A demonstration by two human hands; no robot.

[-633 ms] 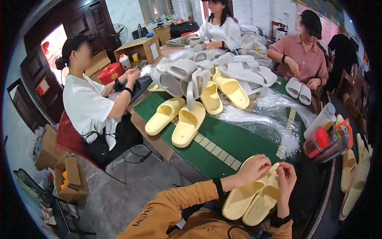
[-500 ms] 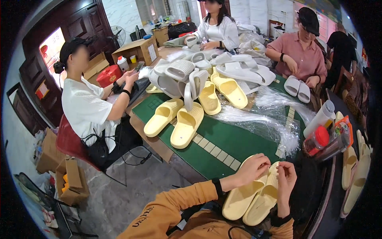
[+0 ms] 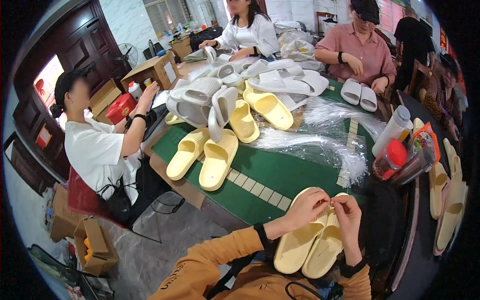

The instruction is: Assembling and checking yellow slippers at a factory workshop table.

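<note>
A pair of pale yellow slide slippers lies side by side in front of me at the table's near edge, toes pointing away. My left hand rests over the strap of the left slipper, its thumb and fingers pinched together. My right hand is above the right slipper, also pinching. The fingertips meet between the two straps; what they hold is too small to make out. Beyond them, a bundle of clear plastic strands lies spread on its wrapping.
Yellow slippers and a pile of grey slippers cover the middle of the green table. At right stand a white bottle, a red-lidded jar and more yellow slippers. Three co-workers sit around the table; one handles grey slippers.
My fingertips have come closer together above the straps. The whole view has shifted, moving the table leftward in it. The co-worker at left has raised a hand.
</note>
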